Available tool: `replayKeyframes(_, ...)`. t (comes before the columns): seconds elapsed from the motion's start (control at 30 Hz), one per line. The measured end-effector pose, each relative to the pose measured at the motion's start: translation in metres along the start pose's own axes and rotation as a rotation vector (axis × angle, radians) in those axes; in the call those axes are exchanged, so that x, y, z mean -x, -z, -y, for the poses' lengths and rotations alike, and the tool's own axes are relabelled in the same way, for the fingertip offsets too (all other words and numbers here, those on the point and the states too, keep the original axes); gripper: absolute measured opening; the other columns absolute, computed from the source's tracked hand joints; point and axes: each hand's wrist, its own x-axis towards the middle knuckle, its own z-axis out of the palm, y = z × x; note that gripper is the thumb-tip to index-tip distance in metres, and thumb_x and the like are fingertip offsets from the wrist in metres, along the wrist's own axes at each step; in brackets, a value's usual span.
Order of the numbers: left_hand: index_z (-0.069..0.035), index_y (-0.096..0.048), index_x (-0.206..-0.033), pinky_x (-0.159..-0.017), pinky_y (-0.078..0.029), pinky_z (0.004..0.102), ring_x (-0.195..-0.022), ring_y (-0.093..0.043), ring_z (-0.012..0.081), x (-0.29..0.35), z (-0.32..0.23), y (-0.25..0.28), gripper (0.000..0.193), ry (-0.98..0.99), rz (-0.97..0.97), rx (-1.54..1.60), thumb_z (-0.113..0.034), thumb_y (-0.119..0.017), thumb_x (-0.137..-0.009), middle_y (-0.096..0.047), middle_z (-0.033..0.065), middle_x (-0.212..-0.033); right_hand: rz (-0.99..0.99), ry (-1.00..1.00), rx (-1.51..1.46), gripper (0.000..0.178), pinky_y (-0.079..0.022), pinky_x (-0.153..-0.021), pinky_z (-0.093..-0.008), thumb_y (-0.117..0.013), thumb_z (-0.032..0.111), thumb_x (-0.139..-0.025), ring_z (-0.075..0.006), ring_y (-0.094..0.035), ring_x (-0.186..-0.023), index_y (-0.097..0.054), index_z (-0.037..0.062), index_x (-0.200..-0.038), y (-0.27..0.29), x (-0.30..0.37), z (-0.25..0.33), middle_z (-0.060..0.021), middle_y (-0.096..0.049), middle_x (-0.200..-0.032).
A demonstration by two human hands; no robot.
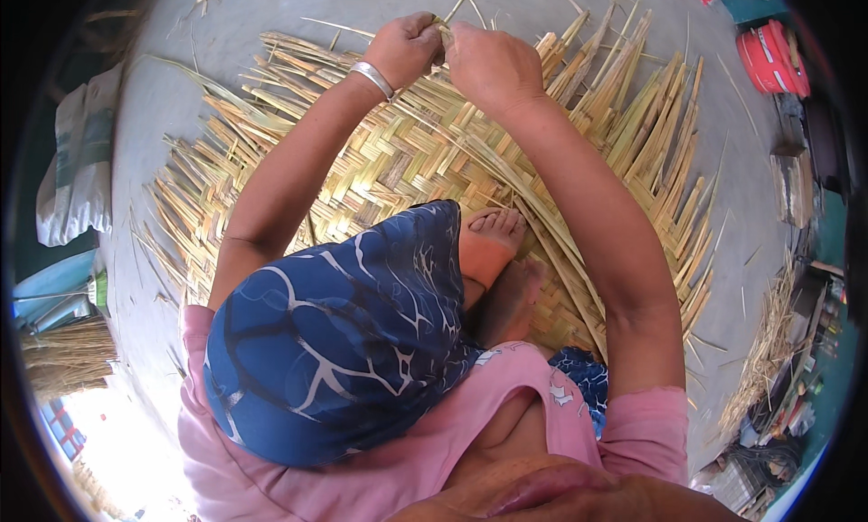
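Note:
A half-woven mat (384,178) of flat, yellowish reed strips lies on the grey floor in front of me, with long loose ends fanning out around its edge. Over the mat's far edge, my left hand (404,47) and my right hand (495,65) are held close together. Both are closed, pinching a thin greenish reed strip (441,25) between them; most of it is hidden by the fingers. A silver bangle (372,79) circles my left wrist. Several long loose strips (551,237) run across the mat under my right forearm.
My bare foot (495,233) rests on the mat beside my knee in blue patterned cloth (344,332). Dry straw (764,355) lies along the right side, below a red container (771,59). At left are a pale sack (77,160) and a straw bundle (68,355).

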Motion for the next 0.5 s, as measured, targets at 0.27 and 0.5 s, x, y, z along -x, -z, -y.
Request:
replayKeyframes(0.27,0.002,-0.062,-0.108,-0.073,-0.054,0.0320,-0.080,-0.068,0.0156,-0.002,0.003,0.006,0.026,-0.161,0.092,-0.132,-0.023,-0.057,-0.106,-0.070,0.0093,-0.088,0.048,-0.030,0.015,0.023,-0.057,-0.084,-0.0499,-0.057,0.023,-0.094,-0.0385,-0.073,-0.097,-0.071,0.0080,-0.105,0.001,-0.011,-0.008,-0.0187,-0.075,-0.100)
replayKeyframes(0.5,-0.001,-0.065,-0.106,-0.070,-0.053,0.0386,-0.071,-0.067,0.0255,-0.002,0.021,0.004,0.033,-0.353,-0.120,-0.580,-0.033,-0.063,-0.100,-0.067,0.0159,-0.080,0.134,-0.030,-0.036,0.029,-0.055,-0.085,-0.0550,-0.046,0.027,-0.101,-0.0432,-0.069,-0.099,-0.065,0.0062,-0.110,0.004,-0.014,-0.008,-0.0199,-0.074,-0.104)
